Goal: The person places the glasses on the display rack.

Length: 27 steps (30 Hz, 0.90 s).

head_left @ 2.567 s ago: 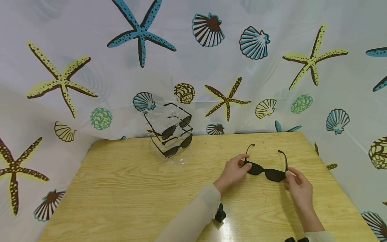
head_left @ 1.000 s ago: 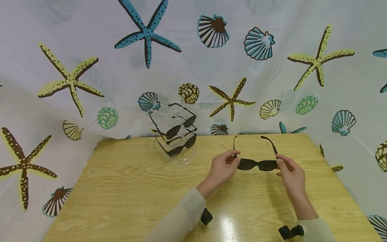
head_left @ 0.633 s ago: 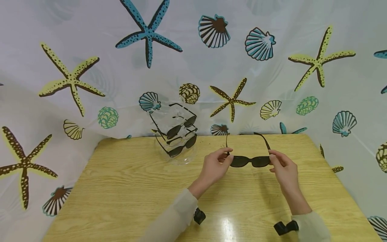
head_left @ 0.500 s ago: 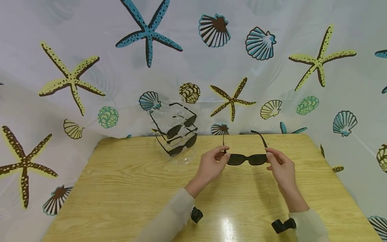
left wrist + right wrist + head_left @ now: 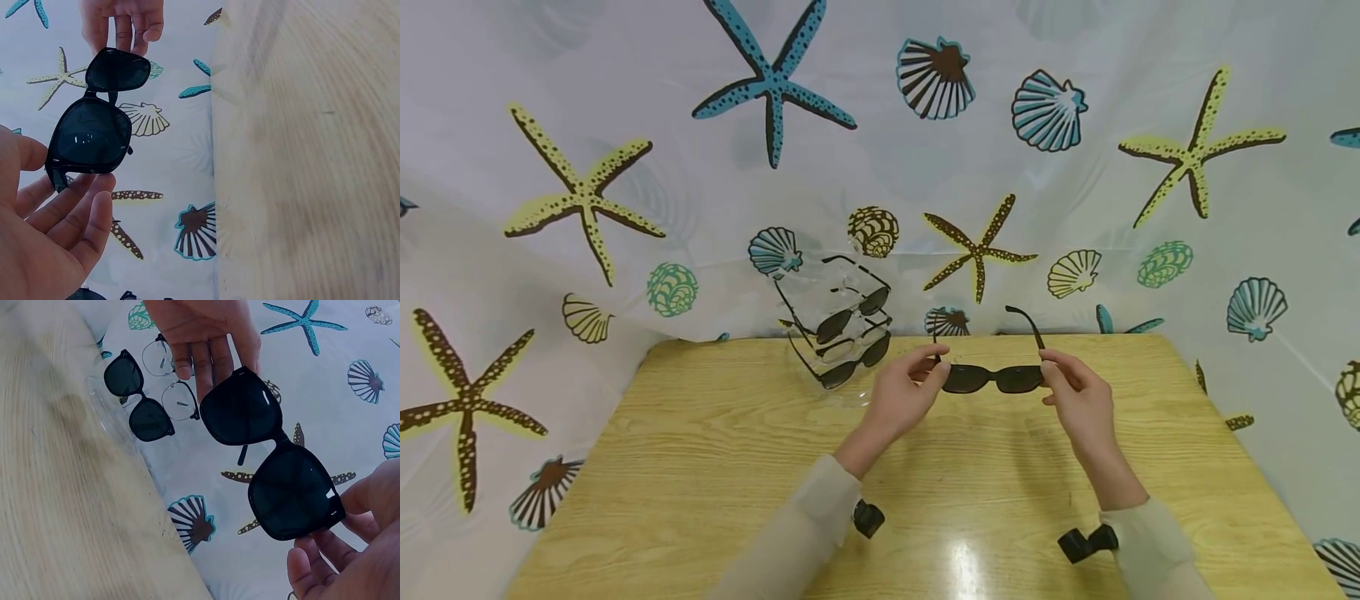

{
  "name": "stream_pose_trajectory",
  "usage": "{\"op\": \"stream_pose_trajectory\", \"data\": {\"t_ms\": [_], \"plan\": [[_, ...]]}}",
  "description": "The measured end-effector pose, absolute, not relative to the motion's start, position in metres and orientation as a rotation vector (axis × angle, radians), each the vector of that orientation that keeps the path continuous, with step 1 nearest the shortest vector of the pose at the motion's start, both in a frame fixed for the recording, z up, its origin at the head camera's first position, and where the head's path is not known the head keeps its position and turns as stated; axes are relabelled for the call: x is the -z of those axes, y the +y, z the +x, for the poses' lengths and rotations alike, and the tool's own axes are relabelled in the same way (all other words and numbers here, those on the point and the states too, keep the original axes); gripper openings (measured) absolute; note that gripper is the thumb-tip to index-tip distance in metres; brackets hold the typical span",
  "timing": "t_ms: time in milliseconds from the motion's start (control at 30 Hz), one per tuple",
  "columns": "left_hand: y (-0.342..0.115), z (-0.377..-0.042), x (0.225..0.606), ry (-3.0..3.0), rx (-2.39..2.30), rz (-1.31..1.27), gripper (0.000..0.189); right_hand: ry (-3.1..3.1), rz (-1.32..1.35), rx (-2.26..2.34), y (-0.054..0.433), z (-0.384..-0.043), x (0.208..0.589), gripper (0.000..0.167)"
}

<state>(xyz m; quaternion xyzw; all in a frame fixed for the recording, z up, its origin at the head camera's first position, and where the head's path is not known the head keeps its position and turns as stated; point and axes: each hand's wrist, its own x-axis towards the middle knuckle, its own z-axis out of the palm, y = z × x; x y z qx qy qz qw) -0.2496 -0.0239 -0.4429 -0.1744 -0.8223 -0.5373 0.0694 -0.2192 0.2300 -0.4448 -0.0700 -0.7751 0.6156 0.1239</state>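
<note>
Black sunglasses (image 5: 992, 379) with dark lenses and unfolded temples are held above the table, lenses facing the person. At their left hinge my left hand (image 5: 901, 398) pinches the frame between thumb and fingers. My right hand (image 5: 1084, 408) pinches the opposite hinge. The left wrist view shows the same sunglasses (image 5: 94, 134) close up, with the left hand (image 5: 53, 231) at the near corner. In the right wrist view, both lenses of the sunglasses (image 5: 294, 490) show, and the right hand (image 5: 350, 550) grips the lower corner.
At the table's back left, a clear display stand (image 5: 850, 398) bears several stacked glasses, among them dark sunglasses (image 5: 855, 362) and a clear-lensed pair (image 5: 178, 400). A patterned cloth (image 5: 1000, 167) hangs behind the wooden table (image 5: 737, 492).
Both hands have carried the sunglasses leftward and toward the back of the table, nearer the stand. The grip stays at both hinges. The glasses on the stand have not moved.
</note>
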Motion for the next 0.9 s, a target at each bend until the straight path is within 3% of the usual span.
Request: {"op": "stream_pose_trajectory", "data": {"t_ms": [900], "plan": [[-0.061,-0.254,0.409,-2.422,1.537,-0.521,0.033,-2.213,-0.074,-1.831,0.196,-0.233,0.415,0.035]]}}
